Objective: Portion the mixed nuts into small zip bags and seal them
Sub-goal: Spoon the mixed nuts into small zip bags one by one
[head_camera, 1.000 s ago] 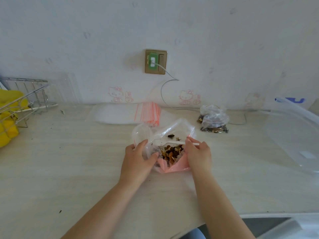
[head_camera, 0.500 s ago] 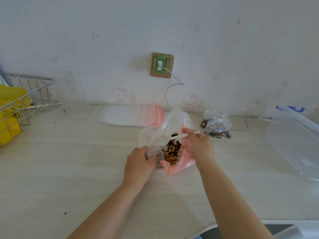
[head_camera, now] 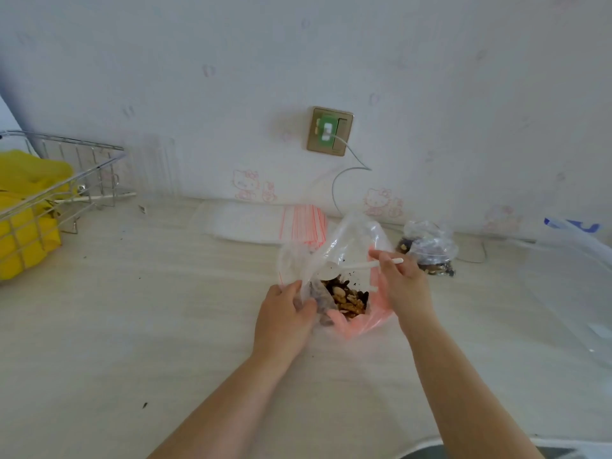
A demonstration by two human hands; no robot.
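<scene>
Pale wood-grain counter | white wall | left hand grips bag | right hand pinches spoon

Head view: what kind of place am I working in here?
Probably a home kitchen or utility counter: a pale countertop against a stickered wall with a wall socket, a wire rack at the left, and a stack of empty zip bags.

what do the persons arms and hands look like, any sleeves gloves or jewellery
Both forearms are bare as far as the frame shows, with no sleeves in view. The left hand and right hand wear no gloves. No rings, watch or bracelets show on the visible fingers or wrists. Nails look short; polish cannot be told.
</scene>
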